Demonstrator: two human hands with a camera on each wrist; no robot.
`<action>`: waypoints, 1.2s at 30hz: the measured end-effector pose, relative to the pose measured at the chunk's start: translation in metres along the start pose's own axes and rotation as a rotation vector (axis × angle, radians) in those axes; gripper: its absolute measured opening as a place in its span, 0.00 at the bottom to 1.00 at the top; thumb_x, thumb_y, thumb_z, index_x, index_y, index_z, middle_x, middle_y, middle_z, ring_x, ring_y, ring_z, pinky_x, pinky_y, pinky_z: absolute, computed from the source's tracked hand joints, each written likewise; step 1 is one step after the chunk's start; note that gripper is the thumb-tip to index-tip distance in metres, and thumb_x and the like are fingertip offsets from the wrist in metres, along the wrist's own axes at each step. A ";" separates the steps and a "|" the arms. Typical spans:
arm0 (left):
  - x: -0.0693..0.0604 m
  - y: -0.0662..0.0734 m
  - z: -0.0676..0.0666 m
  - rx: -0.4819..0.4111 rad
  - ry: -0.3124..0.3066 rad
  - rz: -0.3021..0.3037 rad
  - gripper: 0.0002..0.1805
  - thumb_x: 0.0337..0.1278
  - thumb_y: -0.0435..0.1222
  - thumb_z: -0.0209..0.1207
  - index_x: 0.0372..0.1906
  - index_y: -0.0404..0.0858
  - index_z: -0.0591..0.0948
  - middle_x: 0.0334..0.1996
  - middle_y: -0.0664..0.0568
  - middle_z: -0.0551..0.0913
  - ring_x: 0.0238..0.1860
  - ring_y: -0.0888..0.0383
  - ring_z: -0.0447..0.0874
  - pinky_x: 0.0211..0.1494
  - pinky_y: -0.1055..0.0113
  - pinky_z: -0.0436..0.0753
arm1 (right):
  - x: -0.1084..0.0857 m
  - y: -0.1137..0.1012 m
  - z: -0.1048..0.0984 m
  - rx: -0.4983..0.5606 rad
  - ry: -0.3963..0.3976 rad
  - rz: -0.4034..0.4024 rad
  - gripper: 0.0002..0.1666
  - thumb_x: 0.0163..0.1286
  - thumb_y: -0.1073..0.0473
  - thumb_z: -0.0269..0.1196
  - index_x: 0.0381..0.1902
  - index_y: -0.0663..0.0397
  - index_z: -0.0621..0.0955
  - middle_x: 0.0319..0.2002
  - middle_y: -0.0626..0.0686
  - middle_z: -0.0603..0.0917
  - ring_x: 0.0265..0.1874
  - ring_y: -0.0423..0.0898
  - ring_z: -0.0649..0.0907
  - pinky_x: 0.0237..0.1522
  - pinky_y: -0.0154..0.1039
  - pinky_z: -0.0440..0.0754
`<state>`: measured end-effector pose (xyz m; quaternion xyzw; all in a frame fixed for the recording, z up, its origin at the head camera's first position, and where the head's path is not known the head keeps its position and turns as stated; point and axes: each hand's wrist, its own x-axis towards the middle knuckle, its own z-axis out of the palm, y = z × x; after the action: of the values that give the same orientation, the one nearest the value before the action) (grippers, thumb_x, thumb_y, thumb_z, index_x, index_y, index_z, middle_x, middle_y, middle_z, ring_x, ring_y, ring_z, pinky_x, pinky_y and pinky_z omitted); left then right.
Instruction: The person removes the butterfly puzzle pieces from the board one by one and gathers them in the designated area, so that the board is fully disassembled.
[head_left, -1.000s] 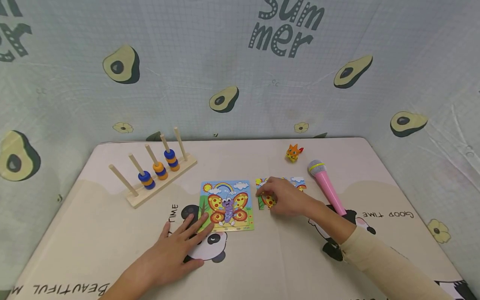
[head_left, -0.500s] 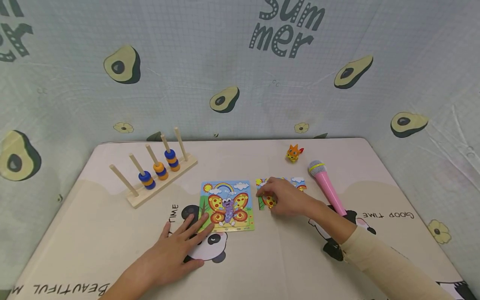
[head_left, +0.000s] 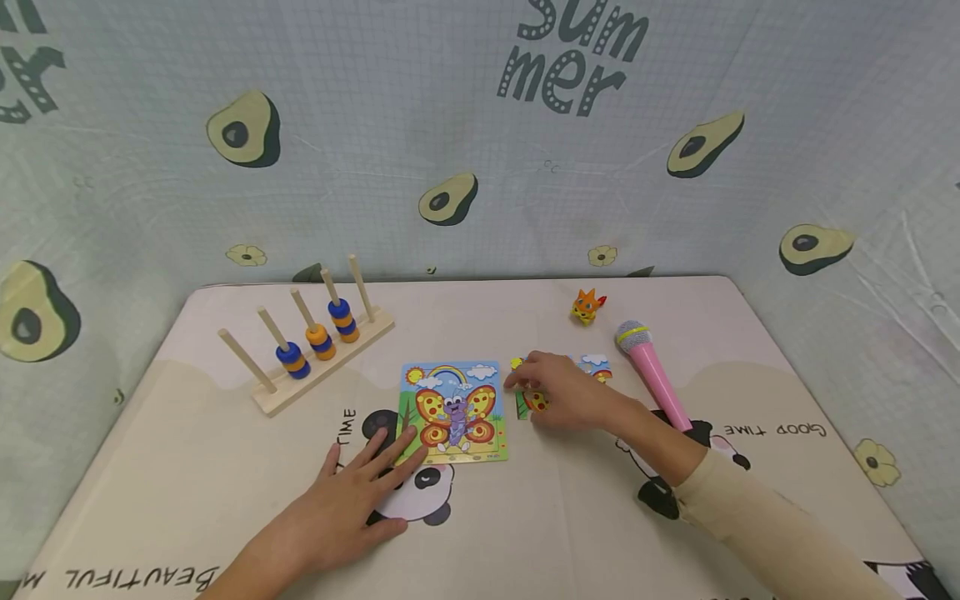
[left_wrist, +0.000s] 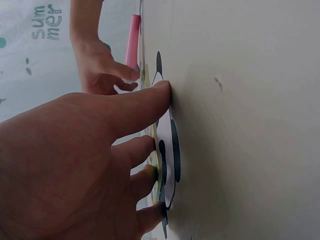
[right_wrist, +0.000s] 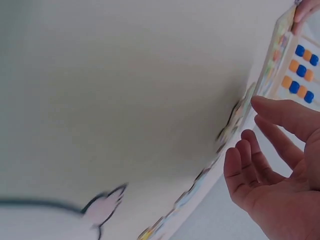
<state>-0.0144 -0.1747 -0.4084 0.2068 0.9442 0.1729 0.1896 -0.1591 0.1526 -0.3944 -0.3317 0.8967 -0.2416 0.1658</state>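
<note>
A square butterfly picture puzzle point(head_left: 459, 417) lies flat on the table. My left hand point(head_left: 337, 512) rests with spread, straight fingers, their tips on the puzzle's lower left edge and the thumb on the cloth. Just right of the puzzle, several loose picture pieces point(head_left: 536, 402) lie flat, partly hidden under my right hand point(head_left: 566, 393). In the right wrist view, that hand point(right_wrist: 280, 160) has thumb and forefinger apart beside the puzzle's edge, the other fingers loosely bent. Nothing shows between them. The left wrist view has my left hand point(left_wrist: 65, 160) close up.
A pink toy microphone point(head_left: 658, 383) lies to the right of the pieces. Behind stands a small orange animal figure point(head_left: 587, 307). At the back left is a wooden peg stand point(head_left: 330, 367) with blue and orange beads. The table meets a curtain with avocado prints.
My right hand has shifted slightly left, toward the butterfly puzzle, and its sleeve moved with it. The left hand stays where it was.
</note>
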 end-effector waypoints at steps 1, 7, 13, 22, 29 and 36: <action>0.000 0.000 0.000 0.000 0.000 -0.001 0.43 0.65 0.58 0.64 0.82 0.59 0.61 0.86 0.60 0.49 0.84 0.38 0.48 0.71 0.17 0.47 | 0.002 -0.002 0.000 0.005 0.000 -0.007 0.28 0.57 0.70 0.70 0.57 0.51 0.86 0.46 0.50 0.82 0.43 0.47 0.79 0.44 0.39 0.79; 0.000 0.000 -0.001 -0.007 -0.005 0.000 0.43 0.66 0.58 0.63 0.82 0.60 0.61 0.86 0.60 0.49 0.84 0.38 0.47 0.71 0.17 0.47 | 0.016 -0.022 0.005 0.014 -0.003 -0.059 0.28 0.59 0.70 0.68 0.58 0.51 0.85 0.51 0.51 0.84 0.46 0.48 0.79 0.47 0.39 0.80; 0.000 0.000 -0.002 0.000 -0.005 0.004 0.43 0.67 0.58 0.63 0.82 0.60 0.60 0.86 0.60 0.49 0.84 0.38 0.47 0.71 0.17 0.47 | 0.033 -0.039 0.014 0.032 -0.031 -0.070 0.27 0.61 0.68 0.71 0.59 0.50 0.85 0.53 0.51 0.84 0.50 0.48 0.81 0.54 0.44 0.82; 0.001 0.000 -0.002 0.009 -0.004 0.012 0.43 0.67 0.58 0.62 0.83 0.60 0.60 0.86 0.60 0.49 0.84 0.38 0.48 0.70 0.17 0.48 | 0.051 -0.054 0.025 0.011 -0.091 -0.057 0.27 0.65 0.64 0.72 0.61 0.46 0.84 0.57 0.51 0.82 0.55 0.47 0.80 0.58 0.42 0.83; 0.000 0.000 -0.002 0.011 -0.001 0.016 0.43 0.67 0.58 0.62 0.83 0.60 0.59 0.86 0.60 0.48 0.84 0.38 0.48 0.70 0.17 0.50 | 0.058 -0.055 0.028 -0.052 -0.110 -0.049 0.29 0.64 0.62 0.73 0.64 0.45 0.83 0.64 0.52 0.80 0.65 0.51 0.77 0.70 0.50 0.76; -0.001 0.001 -0.002 0.008 -0.005 0.008 0.43 0.67 0.58 0.62 0.83 0.60 0.60 0.86 0.60 0.47 0.84 0.38 0.48 0.70 0.16 0.49 | 0.063 -0.057 0.029 -0.071 -0.137 -0.061 0.31 0.62 0.64 0.73 0.65 0.45 0.83 0.64 0.52 0.80 0.66 0.51 0.76 0.70 0.49 0.76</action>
<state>-0.0141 -0.1750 -0.4055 0.2119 0.9435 0.1692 0.1903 -0.1626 0.0629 -0.3961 -0.3805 0.8806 -0.1914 0.2077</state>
